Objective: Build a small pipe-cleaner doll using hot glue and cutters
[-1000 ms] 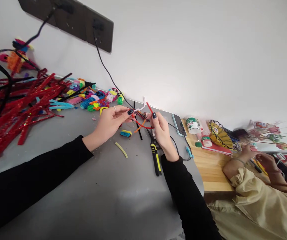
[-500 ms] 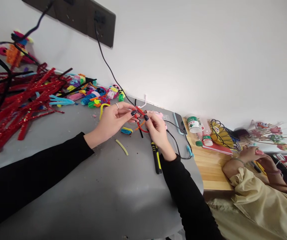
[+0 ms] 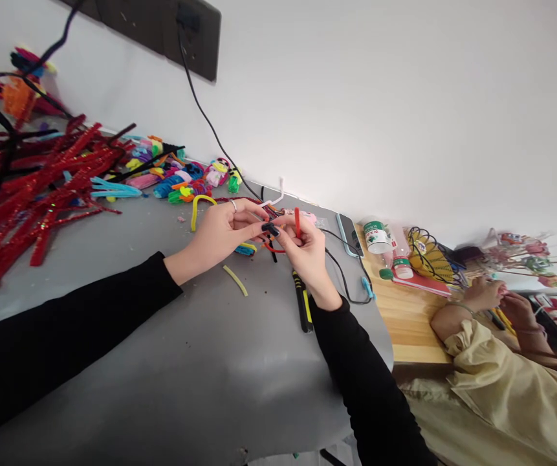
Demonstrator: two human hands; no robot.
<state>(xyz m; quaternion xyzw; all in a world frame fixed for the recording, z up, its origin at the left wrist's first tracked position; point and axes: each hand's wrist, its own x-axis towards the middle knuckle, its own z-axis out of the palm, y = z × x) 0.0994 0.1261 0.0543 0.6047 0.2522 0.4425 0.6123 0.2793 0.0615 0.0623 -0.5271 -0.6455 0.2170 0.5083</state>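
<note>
My left hand (image 3: 217, 236) and my right hand (image 3: 310, 249) meet above the grey table, thumb tips with dark nails touching. Both pinch a red pipe cleaner (image 3: 297, 222); one end stands up by my right fingers, and a curved part hangs below them. My fingers hide the pinched middle. Beneath my left hand lies a small blue and yellow pipe-cleaner piece (image 3: 246, 250). A bent yellow pipe cleaner (image 3: 195, 212) is behind that hand, and a short pale yellow strip (image 3: 235, 280) lies nearer me. A tool with black and yellow handles (image 3: 303, 305) rests beside my right wrist.
Red glittery pipe cleaners (image 3: 55, 194) heap at left, with small colourful pipe-cleaner figures (image 3: 181, 184) alongside. A black cable (image 3: 205, 123) runs down from the wall socket strip (image 3: 162, 32). At right are a phone (image 3: 349, 234), bottles (image 3: 385, 249) and another person's hands (image 3: 486, 294).
My fingertips have come together, and the red pipe cleaner's end now points up beside my right fingers instead of lying between the hands. The view has shifted slightly.
</note>
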